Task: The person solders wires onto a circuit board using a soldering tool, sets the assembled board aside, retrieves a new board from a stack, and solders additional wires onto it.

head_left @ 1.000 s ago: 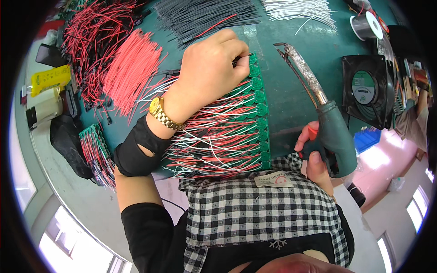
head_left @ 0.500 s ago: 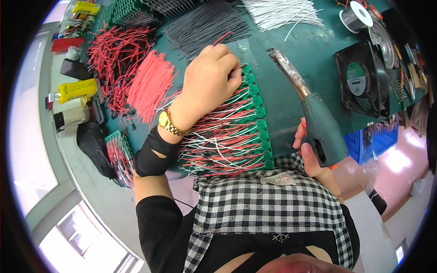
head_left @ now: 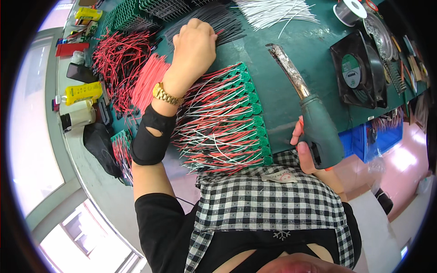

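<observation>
My left hand (head_left: pixel 193 45) reaches far across the green mat, fingers curled at the near end of a bundle of black wires (head_left: pixel 207 20); a gold watch and a black wrist sleeve are on that arm. Whether it grips a wire is hidden. Below the forearm lies a row of small green circuit boards (head_left: pixel 252 111) with red and white leads fanning left. My right hand (head_left: pixel 306 150) holds the green handle of a soldering gun (head_left: pixel 314 123) at the mat's near edge, its metal tip pointing away over the mat.
Piles of red wires (head_left: pixel 119 59) and pink wires (head_left: pixel 146 82) lie left of the boards. White wires (head_left: pixel 273 11) sit at the far edge. A black fan (head_left: pixel 359 75) and a solder spool (head_left: pixel 348 11) stand right. Bottles (head_left: pixel 79 93) line the left side.
My left hand has lifted off the green boards and moved away to the black wire bundle. The soldering gun stays in my right hand, hardly moved.
</observation>
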`<action>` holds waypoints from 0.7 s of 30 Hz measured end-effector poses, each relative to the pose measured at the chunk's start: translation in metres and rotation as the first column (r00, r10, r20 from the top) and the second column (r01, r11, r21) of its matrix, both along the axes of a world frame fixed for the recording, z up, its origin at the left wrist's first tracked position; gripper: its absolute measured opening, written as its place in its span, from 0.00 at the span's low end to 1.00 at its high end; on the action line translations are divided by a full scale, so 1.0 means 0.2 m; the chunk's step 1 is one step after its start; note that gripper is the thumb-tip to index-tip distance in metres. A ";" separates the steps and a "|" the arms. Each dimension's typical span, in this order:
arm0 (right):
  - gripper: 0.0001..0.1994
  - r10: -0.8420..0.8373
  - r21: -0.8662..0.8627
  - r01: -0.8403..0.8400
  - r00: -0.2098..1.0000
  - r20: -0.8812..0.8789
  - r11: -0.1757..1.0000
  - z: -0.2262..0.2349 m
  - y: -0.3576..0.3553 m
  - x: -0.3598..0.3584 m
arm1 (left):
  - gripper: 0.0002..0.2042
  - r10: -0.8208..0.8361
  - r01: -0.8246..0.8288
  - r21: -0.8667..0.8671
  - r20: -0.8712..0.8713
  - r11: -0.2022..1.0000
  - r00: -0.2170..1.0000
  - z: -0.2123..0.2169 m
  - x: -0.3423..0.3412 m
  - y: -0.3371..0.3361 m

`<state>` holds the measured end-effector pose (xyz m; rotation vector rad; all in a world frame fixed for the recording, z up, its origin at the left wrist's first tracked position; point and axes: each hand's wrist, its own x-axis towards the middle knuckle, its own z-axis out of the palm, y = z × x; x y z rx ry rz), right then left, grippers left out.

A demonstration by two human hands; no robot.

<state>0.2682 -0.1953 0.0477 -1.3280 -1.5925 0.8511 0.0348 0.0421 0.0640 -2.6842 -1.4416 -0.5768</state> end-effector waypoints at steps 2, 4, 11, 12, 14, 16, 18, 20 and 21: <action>0.12 -0.076 -0.064 0.073 0.997 -0.032 0.995 0.02 0.00 0.00 | 0.03 -0.016 0.014 0.040 0.065 0.999 0.998 0.02 -0.01 0.00; 0.12 -0.061 -0.023 0.061 0.998 0.010 0.998 0.00 0.00 0.01 | 0.03 -0.059 0.046 0.062 0.217 0.997 0.974 0.05 -0.01 -0.02; 0.26 0.118 -0.036 -0.123 0.988 -0.103 0.992 -0.11 0.01 0.07 | 0.05 0.038 0.160 -0.414 0.431 0.896 0.902 0.16 0.05 -0.32; 0.26 0.101 -0.074 -0.115 0.981 -0.167 0.991 -0.09 0.02 0.06 | 0.04 0.001 0.196 -0.410 0.434 0.891 0.901 0.12 0.05 -0.34; 0.28 0.029 -0.176 -0.085 0.953 -0.302 0.981 -0.08 0.01 0.03 | 0.03 -0.033 0.222 -0.390 0.437 0.894 0.899 0.04 0.04 -0.37; 0.17 -0.082 -0.256 -0.035 0.898 -0.432 0.966 -0.02 0.03 -0.02 | 0.03 -0.060 0.216 -0.322 0.430 0.922 0.901 -0.04 0.01 -0.38; 0.09 -0.208 -0.349 0.012 0.821 -0.532 0.937 -0.02 0.03 -0.05 | 0.03 -0.079 0.184 -0.236 0.397 0.954 0.914 -0.09 -0.01 -0.38; 0.27 -0.073 -0.315 -0.065 0.911 -0.406 0.947 -0.05 0.01 -0.06 | 0.03 -0.083 0.187 -0.233 0.392 0.954 0.916 -0.11 -0.03 -0.37; 0.27 -0.071 -0.320 -0.067 0.914 -0.400 0.945 -0.06 -0.01 -0.06 | 0.03 -0.094 0.190 -0.225 0.378 0.956 0.921 -0.12 -0.04 -0.36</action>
